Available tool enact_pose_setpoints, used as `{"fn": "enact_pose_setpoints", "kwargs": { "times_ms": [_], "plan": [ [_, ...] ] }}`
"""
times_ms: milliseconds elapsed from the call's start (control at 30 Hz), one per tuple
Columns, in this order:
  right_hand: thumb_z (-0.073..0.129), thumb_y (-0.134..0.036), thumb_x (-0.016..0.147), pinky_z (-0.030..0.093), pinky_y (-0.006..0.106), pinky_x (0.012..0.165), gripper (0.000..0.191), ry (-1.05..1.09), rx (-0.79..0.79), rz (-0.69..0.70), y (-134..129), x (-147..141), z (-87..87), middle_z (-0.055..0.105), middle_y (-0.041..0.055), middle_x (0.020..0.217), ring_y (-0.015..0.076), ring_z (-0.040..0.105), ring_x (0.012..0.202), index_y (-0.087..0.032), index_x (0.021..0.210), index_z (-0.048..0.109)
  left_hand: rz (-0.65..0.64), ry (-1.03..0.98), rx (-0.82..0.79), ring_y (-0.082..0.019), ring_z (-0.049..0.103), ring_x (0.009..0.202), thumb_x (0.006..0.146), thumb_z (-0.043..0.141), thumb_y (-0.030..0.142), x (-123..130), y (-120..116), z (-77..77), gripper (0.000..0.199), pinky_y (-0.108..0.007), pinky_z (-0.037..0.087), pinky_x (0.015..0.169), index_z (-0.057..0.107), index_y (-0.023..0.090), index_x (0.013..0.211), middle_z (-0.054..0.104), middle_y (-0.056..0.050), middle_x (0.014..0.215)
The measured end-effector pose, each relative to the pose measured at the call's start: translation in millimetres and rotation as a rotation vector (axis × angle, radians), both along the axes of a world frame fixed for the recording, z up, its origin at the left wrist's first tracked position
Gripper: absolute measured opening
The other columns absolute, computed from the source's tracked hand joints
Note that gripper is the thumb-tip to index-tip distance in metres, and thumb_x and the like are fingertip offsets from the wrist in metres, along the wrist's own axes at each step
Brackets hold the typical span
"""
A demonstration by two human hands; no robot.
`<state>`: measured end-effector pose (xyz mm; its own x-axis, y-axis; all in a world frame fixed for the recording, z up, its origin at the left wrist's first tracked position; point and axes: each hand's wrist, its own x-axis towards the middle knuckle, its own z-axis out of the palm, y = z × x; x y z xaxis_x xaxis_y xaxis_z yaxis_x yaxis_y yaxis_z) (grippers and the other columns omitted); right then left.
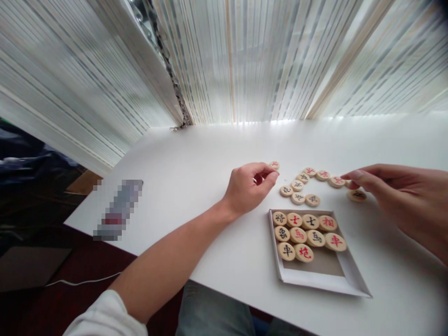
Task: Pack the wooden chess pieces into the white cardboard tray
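Note:
Round wooden pieces with red or black characters lie in a curved chain on the white table, among them a red-marked piece (322, 175). My left hand (250, 184) has its thumb and fingertips together beside a lone red-marked piece (275, 164); whether it grips that piece is unclear. At the chain's right end my right hand (402, 200) reaches with bent fingers over a black-marked piece (357, 195), its thumb near another red-marked piece (337, 181). Below the chain, a shallow white box (315, 279) holds several pieces in three rows.
The white table (175, 186) runs back to striped curtains (245, 60). A blurred-out flat object (121, 210) lies near its left edge. A white cable (84, 282) crosses the dark red floor at the lower left. My legs are below the front edge.

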<state>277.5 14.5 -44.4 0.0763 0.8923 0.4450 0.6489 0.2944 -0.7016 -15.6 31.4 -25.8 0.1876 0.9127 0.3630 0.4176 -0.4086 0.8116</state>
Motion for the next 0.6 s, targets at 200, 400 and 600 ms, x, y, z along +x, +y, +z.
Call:
{"fn": "enact_pose_setpoints", "kwargs": {
  "times_ms": [200,400,600],
  "plan": [
    [0.076,-0.04,0.092,0.045,0.032,0.049,0.024,0.137,-0.095,0.007,3,-12,12.9,0.076,0.0056,0.067,0.0204,0.065,0.055,-0.023,0.077,0.082,0.019,0.033,0.023,-0.016,0.069,0.072,0.092,0.072,0.027,0,2,4.3,0.014,-0.027,0.054,0.068,0.082,0.018,0.091,0.082,-0.005,0.085],
    [0.072,-0.037,0.092,0.042,0.028,0.051,0.025,0.124,-0.098,0.043,4,-13,13.7,0.073,0.003,0.064,0.0168,0.061,0.055,-0.02,0.076,0.081,0.026,0.042,0.023,-0.017,0.068,0.068,0.091,0.073,0.029,0,5,3.4,0.016,-0.027,0.052,0.064,0.083,0.017,0.091,0.08,-0.004,0.08],
    [0.073,-0.035,0.091,0.042,0.029,0.052,0.023,0.109,-0.072,0.041,4,-14,15.9,0.072,0.002,0.062,0.0162,0.058,0.053,-0.021,0.074,0.08,0.035,0.058,0.017,-0.016,0.068,0.067,0.091,0.074,0.03,0,5,4.5,0.017,-0.027,0.052,0.063,0.084,0.016,0.091,0.08,-0.005,0.08]
  ]
}}
